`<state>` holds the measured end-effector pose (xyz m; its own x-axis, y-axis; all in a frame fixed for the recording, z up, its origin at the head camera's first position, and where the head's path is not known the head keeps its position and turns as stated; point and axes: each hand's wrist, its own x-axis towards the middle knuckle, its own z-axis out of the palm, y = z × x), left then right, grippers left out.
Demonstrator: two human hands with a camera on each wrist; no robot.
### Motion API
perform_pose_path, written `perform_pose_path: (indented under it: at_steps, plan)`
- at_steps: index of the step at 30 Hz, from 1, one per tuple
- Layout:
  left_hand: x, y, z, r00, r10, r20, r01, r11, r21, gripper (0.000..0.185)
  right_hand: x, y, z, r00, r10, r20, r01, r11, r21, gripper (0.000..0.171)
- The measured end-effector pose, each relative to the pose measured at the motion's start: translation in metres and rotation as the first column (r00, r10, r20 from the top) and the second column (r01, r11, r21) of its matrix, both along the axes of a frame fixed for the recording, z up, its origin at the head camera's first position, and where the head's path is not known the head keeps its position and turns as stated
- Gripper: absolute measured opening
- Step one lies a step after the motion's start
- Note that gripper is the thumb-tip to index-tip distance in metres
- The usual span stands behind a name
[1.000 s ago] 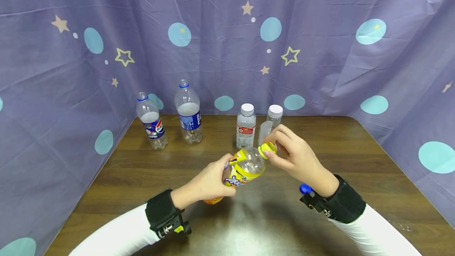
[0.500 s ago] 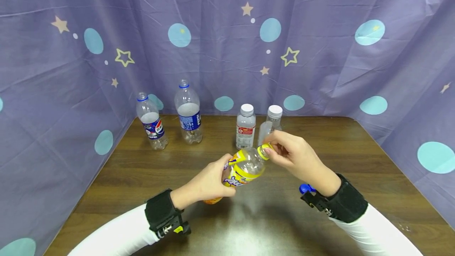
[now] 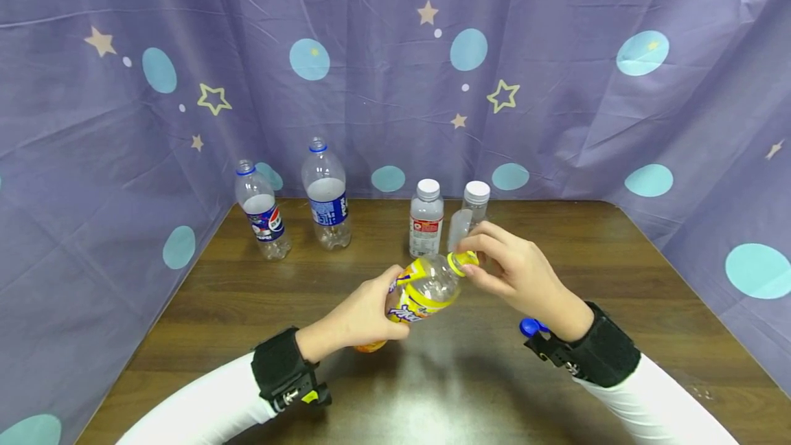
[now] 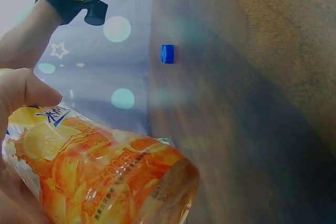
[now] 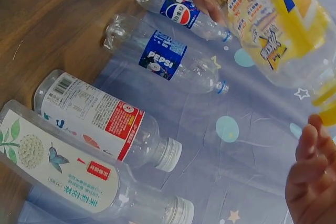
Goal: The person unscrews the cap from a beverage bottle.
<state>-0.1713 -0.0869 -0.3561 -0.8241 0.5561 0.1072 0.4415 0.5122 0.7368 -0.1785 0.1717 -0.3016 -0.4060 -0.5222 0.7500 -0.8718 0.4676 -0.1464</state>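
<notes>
From my end: brown wood-grain counter [image 3: 618,266], purple star-print curtain [image 3: 383,74] behind and beside it. Yellow-labelled bottle [image 3: 426,294] tilted above counter, left hand [image 3: 367,311] fingers wrapped round it, right hand [image 3: 519,272] fingers pinching yellow cap [image 3: 466,259]. Pepsi bottles [image 3: 329,208], white-capped bottles [image 3: 426,227] at counter's back.

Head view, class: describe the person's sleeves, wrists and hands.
Left sleeve and right sleeve are white; left wristband and right wristband are black, carrying a dark left device with a yellow patch and dark right device. Left hand and right hand are ungloved.
</notes>
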Motion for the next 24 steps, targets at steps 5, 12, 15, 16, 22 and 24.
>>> perform_pose_path:
  at_steps: [5,12,15,16,22,24]
  plan:
    - [0.0011,0.0011,0.0019,1.000,0.001,0.002,-0.001,1.000,0.003,0.058,0.0018,-0.0022,0.0001,0.997,-0.074,0.039,0.075,0.997,-0.020,0.027]
    - [0.0014,0.0008,-0.0003,1.000,0.008,-0.010,-0.008,1.000,-0.011,0.057,0.0019,-0.0013,0.0018,0.959,-0.188,0.210,0.183,0.982,0.045,0.019]
    - [0.0012,0.0003,-0.0018,1.000,0.008,-0.009,-0.008,1.000,-0.011,0.058,0.0007,-0.0006,0.0006,0.963,-0.114,0.244,0.107,0.993,0.043,0.019]
    - [0.0012,0.0001,-0.0020,1.000,0.009,-0.009,-0.009,1.000,-0.009,0.058,0.0002,-0.0003,0.0001,0.966,-0.084,0.245,0.076,0.996,0.041,0.018]
    - [0.0015,-0.0009,-0.0015,1.000,0.009,-0.004,-0.009,1.000,0.000,0.058,0.0000,0.0017,-0.0017,0.982,0.013,0.188,-0.026,0.998,0.065,0.018]
    - [0.0015,-0.0010,-0.0010,1.000,0.010,-0.006,-0.010,1.000,-0.002,0.058,0.0006,0.0016,-0.0021,0.986,0.010,0.169,-0.022,0.997,0.068,0.019]
